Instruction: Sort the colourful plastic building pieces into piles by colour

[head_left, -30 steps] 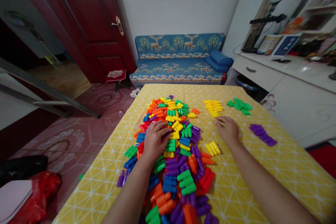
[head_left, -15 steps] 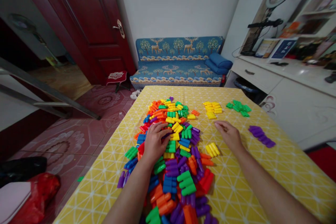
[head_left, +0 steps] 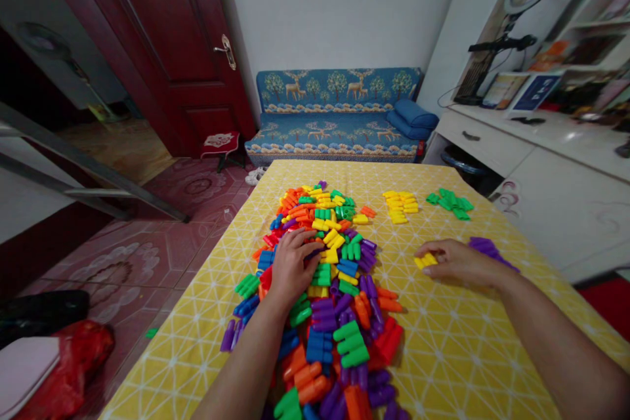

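Note:
My left hand [head_left: 295, 264] rests on a long heap of plastic building blocks [head_left: 322, 312], its fingers bent loosely and its thumb apart, holding nothing that I can see. These blocks look like joined rounded tubes in red, orange, yellow, green, blue and purple. Out to the right of the heap, my right hand [head_left: 447, 259] grips a yellow block [head_left: 425, 260] between thumb and fingers, low over the tablecloth. Farther back lie a group of yellow blocks [head_left: 401, 205] and a group of green blocks [head_left: 449, 202]. Purple blocks [head_left: 492, 251] lie just behind my right wrist, partly covered by it.
A yellow patterned cloth [head_left: 443, 354] covers the table. Beyond its far edge stands a blue sofa [head_left: 335, 128]. A white cabinet [head_left: 536, 184] is on the right. On the left are a metal ladder [head_left: 98, 170] and a green piece [head_left: 151, 333] on the floor.
The yellow block that lay beside the heap is now in my right hand, which has closed on it and shifted slightly right and nearer. My left hand stays put.

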`<action>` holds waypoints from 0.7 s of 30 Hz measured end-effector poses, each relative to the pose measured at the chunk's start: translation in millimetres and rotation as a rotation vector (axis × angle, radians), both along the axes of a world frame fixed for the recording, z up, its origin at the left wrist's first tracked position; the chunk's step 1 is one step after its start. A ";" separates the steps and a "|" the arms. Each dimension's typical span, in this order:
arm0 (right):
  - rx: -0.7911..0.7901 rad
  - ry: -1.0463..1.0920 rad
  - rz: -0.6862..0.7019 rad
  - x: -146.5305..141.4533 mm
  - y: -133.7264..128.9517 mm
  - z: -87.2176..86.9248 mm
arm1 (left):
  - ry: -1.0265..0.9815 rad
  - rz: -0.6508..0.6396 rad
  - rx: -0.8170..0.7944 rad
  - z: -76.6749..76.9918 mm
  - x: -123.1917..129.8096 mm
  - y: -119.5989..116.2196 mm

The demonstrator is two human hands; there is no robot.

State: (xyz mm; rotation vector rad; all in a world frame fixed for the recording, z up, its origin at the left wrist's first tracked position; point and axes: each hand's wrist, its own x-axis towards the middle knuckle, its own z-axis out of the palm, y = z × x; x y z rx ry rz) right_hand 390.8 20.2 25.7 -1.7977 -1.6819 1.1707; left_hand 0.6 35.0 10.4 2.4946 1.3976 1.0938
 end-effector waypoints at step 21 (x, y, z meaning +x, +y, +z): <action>0.639 -0.390 -0.542 11.8 62.3 -63.7 | -0.002 0.013 -0.018 4.9 2.4 -2.1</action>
